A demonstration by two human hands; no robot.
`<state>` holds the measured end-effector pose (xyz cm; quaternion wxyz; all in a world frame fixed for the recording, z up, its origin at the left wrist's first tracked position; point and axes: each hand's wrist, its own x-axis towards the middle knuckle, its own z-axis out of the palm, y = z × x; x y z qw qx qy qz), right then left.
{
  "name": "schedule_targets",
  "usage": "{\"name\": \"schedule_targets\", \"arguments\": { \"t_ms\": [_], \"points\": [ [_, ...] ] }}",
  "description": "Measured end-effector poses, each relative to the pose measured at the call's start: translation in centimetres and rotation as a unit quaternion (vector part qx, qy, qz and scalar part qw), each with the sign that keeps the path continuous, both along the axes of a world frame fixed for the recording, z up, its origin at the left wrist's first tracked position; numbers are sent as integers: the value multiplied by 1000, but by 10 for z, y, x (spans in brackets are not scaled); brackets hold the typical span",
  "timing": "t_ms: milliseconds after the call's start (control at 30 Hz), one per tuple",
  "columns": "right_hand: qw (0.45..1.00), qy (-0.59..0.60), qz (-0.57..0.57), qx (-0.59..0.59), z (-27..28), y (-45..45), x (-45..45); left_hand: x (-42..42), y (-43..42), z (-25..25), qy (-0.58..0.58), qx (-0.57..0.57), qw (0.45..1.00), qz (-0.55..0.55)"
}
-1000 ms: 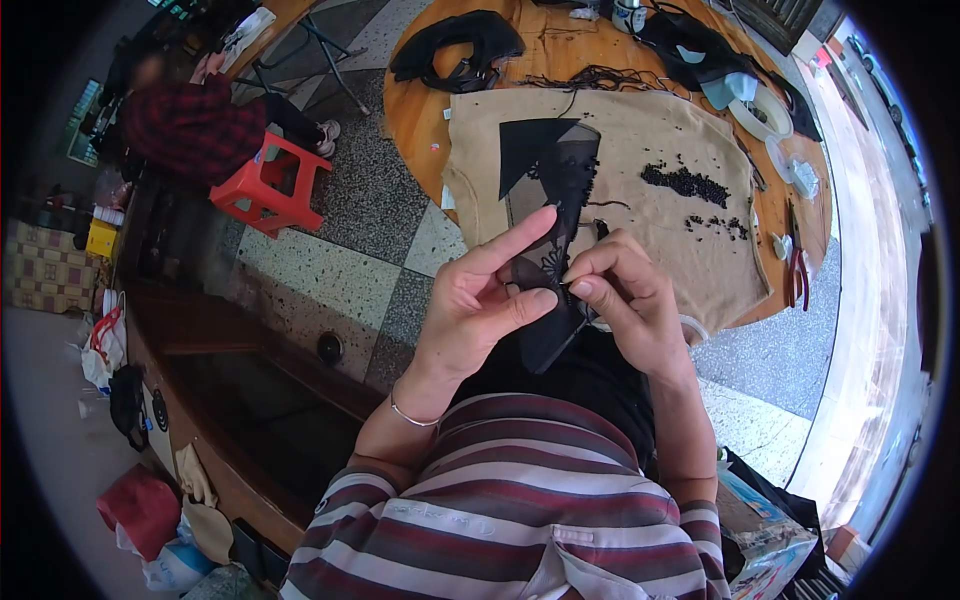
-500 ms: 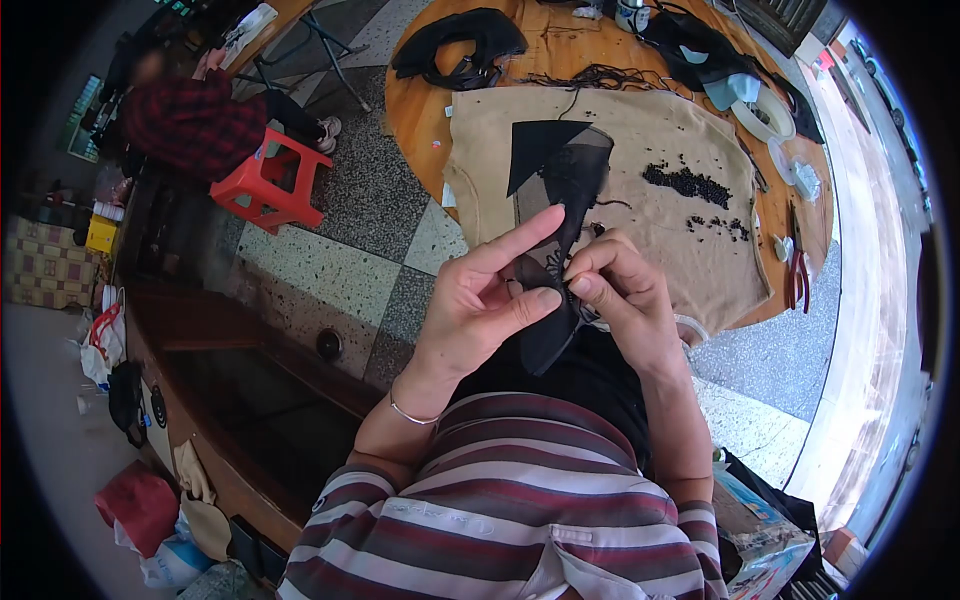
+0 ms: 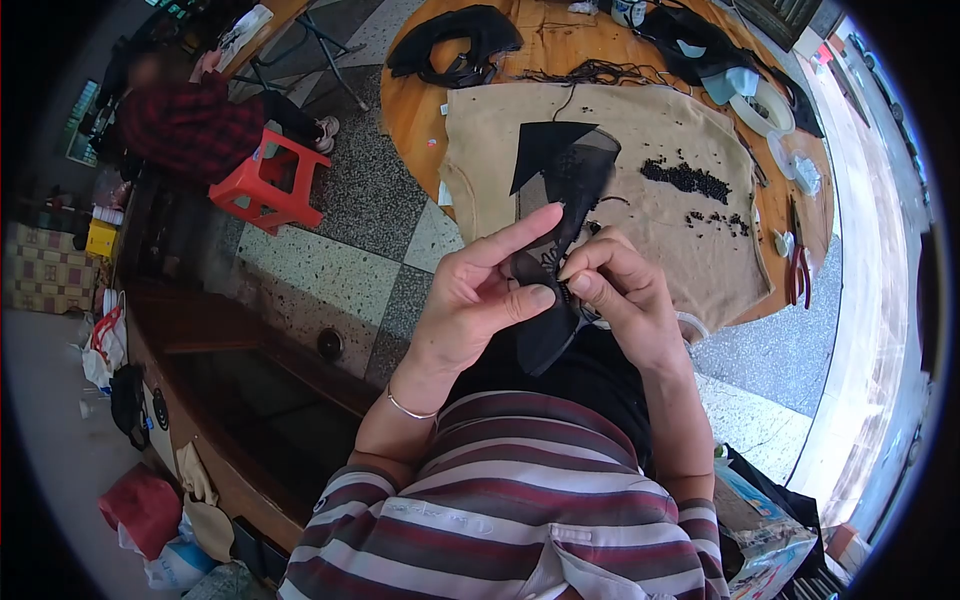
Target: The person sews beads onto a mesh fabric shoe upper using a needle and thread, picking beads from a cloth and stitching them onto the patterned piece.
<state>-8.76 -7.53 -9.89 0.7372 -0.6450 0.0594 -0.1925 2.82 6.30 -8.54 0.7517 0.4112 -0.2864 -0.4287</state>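
One finger of the left hand (image 3: 468, 290) points outward, its thumb pressing black fabric (image 3: 578, 190) at the beige cloth's near edge (image 3: 690, 265); the right hand (image 3: 630, 285) pinches something tiny, unclear, at the fabric's right side; beads (image 3: 685, 182) dot the cloth's right half.

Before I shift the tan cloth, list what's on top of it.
Loose black beads and a dark strand lie on the tan cloth; anything behind the held black fabric is mostly hidden.
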Motion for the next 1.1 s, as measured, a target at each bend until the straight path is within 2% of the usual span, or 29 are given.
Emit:
{"name": "schedule_targets", "arguments": {
  "t_ms": [300,400,500,567,700,767,800,900,933,967,1000,1033,1100],
  "points": [
    [999,0,-27,25,-1,4,1,0,-2,0,-47,-1,999,0],
    [989,12,-123,-79,-1,12,-3,-1,-1,2,-74,8,997,26],
    [969,-3,-209,-135,11,26,-6,-6,-3,4,-100,3,994,48],
    [941,-19,-213,-261,22,29,-12,-10,-3,8,-108,-2,993,53],
    [846,-77,-226,-476,31,27,-15,-14,2,15,-318,40,940,117],
    [798,-44,-215,-561,43,29,-18,-21,0,23,-385,37,911,143],
    [772,-27,-210,-600,48,30,-19,-24,-1,25,-393,25,903,173],
    [725,-173,-255,-616,50,26,-13,-29,4,39,-471,19,856,214],
    [820,-210,-230,-480,54,29,-17,-28,4,42,-523,9,816,246],
    [892,-241,-194,-329,58,35,-25,-26,4,45,-571,1,772,278],
    [938,-263,-149,-167,65,41,-34,-25,5,47,-616,-6,724,309],
    [931,-267,-229,-92,80,46,-44,-21,9,48,-626,16,709,326],
    [913,-301,-275,20,95,39,-68,-8,21,51,-643,56,673,361]
  ]
}}
